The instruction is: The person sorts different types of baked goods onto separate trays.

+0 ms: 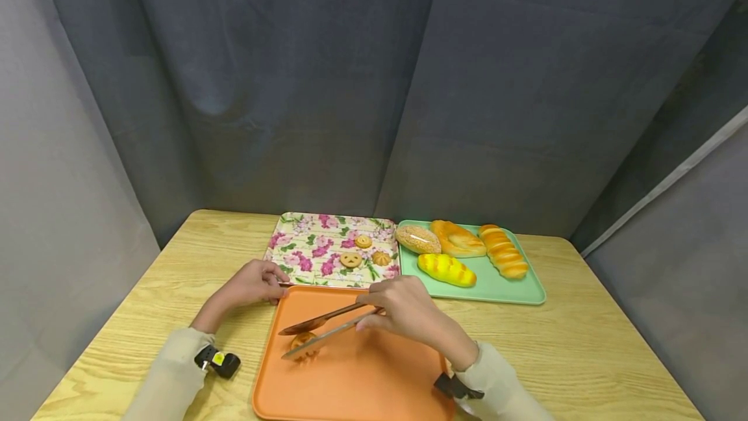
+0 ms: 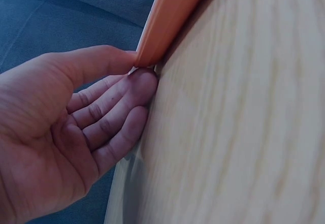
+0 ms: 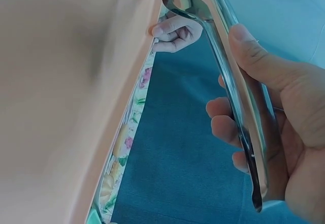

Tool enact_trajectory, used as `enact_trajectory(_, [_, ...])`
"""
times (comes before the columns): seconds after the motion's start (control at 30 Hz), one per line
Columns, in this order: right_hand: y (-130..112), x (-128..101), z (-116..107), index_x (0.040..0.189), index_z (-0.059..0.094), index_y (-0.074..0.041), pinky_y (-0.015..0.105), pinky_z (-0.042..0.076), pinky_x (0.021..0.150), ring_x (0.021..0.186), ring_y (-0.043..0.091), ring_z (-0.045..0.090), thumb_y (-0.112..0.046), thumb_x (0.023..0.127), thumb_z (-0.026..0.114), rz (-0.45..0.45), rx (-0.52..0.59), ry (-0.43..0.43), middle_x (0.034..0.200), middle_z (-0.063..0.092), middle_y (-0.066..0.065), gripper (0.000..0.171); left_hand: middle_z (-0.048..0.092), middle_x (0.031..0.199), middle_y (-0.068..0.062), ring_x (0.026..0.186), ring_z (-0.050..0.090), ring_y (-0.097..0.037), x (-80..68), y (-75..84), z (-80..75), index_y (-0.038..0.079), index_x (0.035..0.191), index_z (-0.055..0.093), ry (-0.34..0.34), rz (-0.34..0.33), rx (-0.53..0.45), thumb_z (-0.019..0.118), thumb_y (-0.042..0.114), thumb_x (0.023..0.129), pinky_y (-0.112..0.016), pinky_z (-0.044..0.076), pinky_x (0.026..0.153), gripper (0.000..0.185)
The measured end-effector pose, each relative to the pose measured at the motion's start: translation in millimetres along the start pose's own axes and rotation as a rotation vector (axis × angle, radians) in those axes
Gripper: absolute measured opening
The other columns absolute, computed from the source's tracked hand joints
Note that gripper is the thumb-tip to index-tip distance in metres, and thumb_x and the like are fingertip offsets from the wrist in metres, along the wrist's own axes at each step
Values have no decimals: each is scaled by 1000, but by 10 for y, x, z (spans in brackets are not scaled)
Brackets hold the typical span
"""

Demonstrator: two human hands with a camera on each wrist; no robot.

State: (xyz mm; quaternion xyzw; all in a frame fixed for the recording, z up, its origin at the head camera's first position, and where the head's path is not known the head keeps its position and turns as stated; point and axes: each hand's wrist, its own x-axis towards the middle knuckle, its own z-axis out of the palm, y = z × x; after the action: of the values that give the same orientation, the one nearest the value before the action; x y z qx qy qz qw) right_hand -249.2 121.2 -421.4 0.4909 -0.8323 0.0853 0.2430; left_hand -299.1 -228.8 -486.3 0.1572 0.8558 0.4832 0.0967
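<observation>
My right hand (image 1: 403,310) holds metal tongs (image 1: 304,326) over the orange tray (image 1: 362,382). The tongs' two arms stand apart, with a small round cookie (image 1: 301,340) between their tips on the tray; whether they touch it, I cannot tell. In the right wrist view, the thumb lies along one side of the tongs and the fingers curl on the other. At the tray's far left corner, my left hand (image 1: 255,283) pinches the rim, thumb on top and fingers below, as the left wrist view shows.
Behind the orange tray, a floral tray (image 1: 304,249) bears several small cookies, one with a face (image 1: 350,259). To its right, a green tray (image 1: 508,291) carries a yellow bread (image 1: 447,269), a seeded roll (image 1: 418,239), a ring-shaped bread (image 1: 458,239) and a ridged loaf (image 1: 503,252). Grey curtains surround the table.
</observation>
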Motion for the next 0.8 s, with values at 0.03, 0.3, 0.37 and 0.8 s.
enact_trajectory(0.03, [2, 0, 1, 89, 79, -25, 11, 15, 49, 51, -5, 41, -53, 73, 82, 2, -1, 3, 65, 60, -15, 32, 72, 76, -15, 65, 69, -21, -2, 0, -2, -7, 107, 69, 0, 3, -2, 77, 8, 89, -31, 57, 61, 25])
enact_trajectory(0.3, [29, -1, -37, 94, 81, -26, 12, 14, 49, 51, -2, 44, -60, 76, 76, 13, -33, 60, 65, 62, -14, 39, 72, 76, -17, 65, 69, -24, -11, 2, -2, -7, 107, 69, 0, 9, -22, 78, 9, 89, -32, 57, 60, 26])
enact_trajectory(0.37, [45, 2, -52, 94, 81, -26, 12, 12, 48, 51, -1, 43, -62, 78, 72, 11, -38, 75, 64, 61, -14, 40, 72, 76, -17, 65, 69, -24, -11, 0, -4, -8, 107, 69, 0, 8, -24, 78, 9, 89, -32, 57, 60, 26])
enact_trajectory(0.8, [152, 11, -174, 89, 80, -23, 12, 12, 48, 47, 0, 40, -70, 91, 45, 37, -42, 174, 60, 58, -9, 58, 70, 74, -16, 64, 69, -25, 3, -3, 7, -8, 107, 69, 4, 6, -3, 77, 6, 89, -33, 58, 61, 24])
